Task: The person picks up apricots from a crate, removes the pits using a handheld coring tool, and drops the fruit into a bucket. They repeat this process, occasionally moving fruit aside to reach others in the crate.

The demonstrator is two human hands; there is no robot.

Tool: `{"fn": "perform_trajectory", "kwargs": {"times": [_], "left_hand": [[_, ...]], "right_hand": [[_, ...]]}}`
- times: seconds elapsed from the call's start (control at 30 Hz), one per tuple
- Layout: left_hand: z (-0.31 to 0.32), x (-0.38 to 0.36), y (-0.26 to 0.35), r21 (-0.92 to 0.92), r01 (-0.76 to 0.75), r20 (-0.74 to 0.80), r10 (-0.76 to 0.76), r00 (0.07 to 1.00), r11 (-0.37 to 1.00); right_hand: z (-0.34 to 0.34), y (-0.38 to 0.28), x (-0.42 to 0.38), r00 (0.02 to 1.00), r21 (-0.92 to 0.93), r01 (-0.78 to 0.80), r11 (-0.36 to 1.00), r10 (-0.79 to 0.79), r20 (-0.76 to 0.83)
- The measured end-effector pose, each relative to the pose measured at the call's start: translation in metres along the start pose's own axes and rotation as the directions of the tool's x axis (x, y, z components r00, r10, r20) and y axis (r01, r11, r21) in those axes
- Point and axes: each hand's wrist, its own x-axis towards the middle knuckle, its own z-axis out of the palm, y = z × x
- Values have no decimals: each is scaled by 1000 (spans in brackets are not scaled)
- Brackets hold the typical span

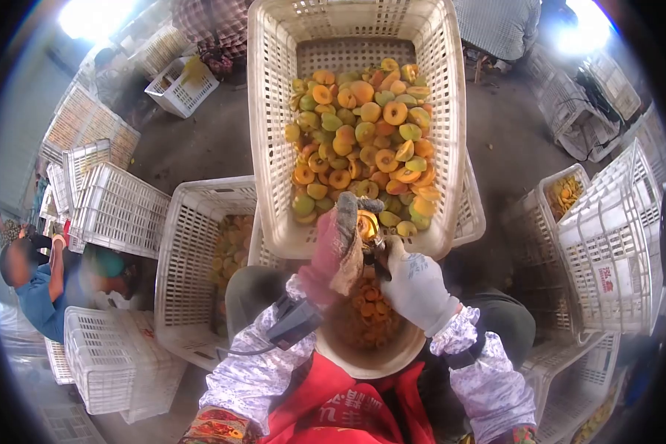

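My left hand [337,248], in a stained pink and grey glove, holds a cut orange fruit [367,225] at the near edge of a large white crate [265,133]. Halved fruits [362,140], orange and greenish, are heaped in that crate. My right hand [419,288], in a white glove, is closed around a small dark tool [381,259] against the fruit; its shape is mostly hidden. Below both hands, between my knees, a round pale bucket [348,362] contains orange pieces [371,307].
Left of my knee is a white crate [177,266] with more fruit. Stacked crates [118,211] line the left side, others [614,259] the right. A person in blue [44,292] is at far left; two more people [214,26] [499,26] are ahead.
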Motion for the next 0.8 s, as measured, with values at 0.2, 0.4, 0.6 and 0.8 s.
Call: {"fn": "perform_trajectory", "kwargs": {"times": [0.2, 0.4, 0.6, 0.8], "left_hand": [[-11, 2, 5, 191, -147, 49, 140, 989, 971], [-6, -2, 10, -320, 24, 131, 20, 991, 947], [-9, -7, 17, -75, -76, 230, 92, 969, 994], [-4, -12, 24, -23, -119, 139, 121, 983, 993]], "right_hand": [[2, -5, 2, 997, 445, 2, 896, -34, 64], [-35, -15, 19, 823, 686, -505, 523, 53, 566], [-25, -20, 8, 718, 708, -643, 291, -93, 690], [-31, -5, 4, 586, 633, -757, 163, -259, 768]]}}
